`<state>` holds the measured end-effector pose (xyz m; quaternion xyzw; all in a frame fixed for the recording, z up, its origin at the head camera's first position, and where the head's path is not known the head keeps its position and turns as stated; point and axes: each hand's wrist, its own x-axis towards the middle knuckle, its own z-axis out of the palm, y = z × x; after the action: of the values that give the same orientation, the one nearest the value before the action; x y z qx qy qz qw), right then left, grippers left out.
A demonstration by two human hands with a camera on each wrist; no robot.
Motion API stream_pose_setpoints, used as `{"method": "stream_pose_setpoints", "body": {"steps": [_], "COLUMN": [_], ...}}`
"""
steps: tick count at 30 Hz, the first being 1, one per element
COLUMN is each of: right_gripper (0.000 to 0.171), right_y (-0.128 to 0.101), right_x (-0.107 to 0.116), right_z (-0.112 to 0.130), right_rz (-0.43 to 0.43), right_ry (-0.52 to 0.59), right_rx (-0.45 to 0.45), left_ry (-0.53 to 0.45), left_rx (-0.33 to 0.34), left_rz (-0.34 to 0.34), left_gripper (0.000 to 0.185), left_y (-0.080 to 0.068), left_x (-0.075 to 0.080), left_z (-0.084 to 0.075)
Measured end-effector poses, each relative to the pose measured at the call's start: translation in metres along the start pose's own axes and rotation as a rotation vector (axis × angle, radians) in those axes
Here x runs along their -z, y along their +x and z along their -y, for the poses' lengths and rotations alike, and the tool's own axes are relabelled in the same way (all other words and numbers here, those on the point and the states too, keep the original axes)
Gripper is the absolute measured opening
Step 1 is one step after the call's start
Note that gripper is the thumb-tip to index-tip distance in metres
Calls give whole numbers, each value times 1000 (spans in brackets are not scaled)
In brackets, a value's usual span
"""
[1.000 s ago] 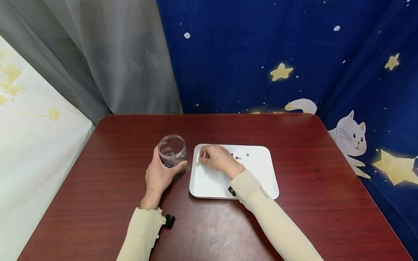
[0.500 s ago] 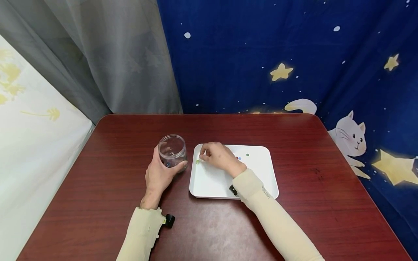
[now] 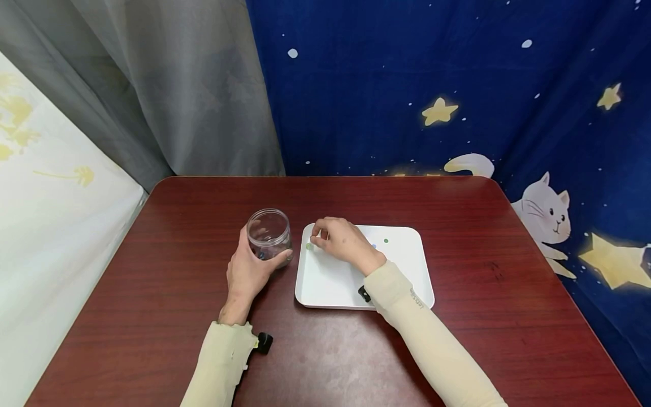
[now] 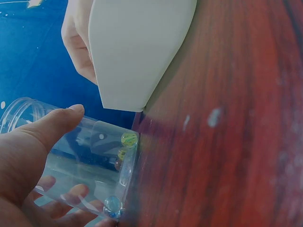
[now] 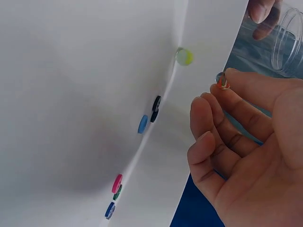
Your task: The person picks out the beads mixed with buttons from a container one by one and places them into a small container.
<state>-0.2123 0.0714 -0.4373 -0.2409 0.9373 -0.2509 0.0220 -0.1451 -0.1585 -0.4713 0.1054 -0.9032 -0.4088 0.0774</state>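
Observation:
My left hand (image 3: 247,274) grips a clear plastic jar (image 3: 269,240) standing on the table left of the white tray (image 3: 325,291). Several marbles, a yellow-green marble (image 4: 129,139) and a blue marble (image 4: 112,205) among them, lie at the jar's bottom. Over the tray's far left corner, my right hand (image 3: 346,243) pinches a clear marble with orange inside (image 5: 222,81) between thumb and index finger. Another yellow-green marble (image 5: 184,56) lies in the tray along its left side, near those fingertips. The held marble is too small to make out in the head view.
Several small buttons lie in the tray, including a black button (image 5: 156,103), a light blue button (image 5: 143,124) and a pink button (image 5: 117,183). The right hand partly covers them in the head view. Curtains (image 3: 407,85) hang behind the dark red table (image 3: 508,316).
My right hand has shifted slightly toward the tray's far edge. The yellow-green marble in the tray has rolled a little the same way. My left hand and the jar stay put.

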Motion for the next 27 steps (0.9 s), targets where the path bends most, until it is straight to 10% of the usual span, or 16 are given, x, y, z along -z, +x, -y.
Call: {"method": "stream_pose_setpoints", "body": {"steps": [27], "right_gripper": [11], "right_y": [-3], "right_x": [11], "right_z": [5], "right_rz": [-104], "right_ry": [81], "right_rx": [36], "left_ry": [6], "left_rx": [-9], "left_rz": [-8], "left_gripper": [113], "left_y": [1], "left_x": [-1], "left_z": [-1]}}
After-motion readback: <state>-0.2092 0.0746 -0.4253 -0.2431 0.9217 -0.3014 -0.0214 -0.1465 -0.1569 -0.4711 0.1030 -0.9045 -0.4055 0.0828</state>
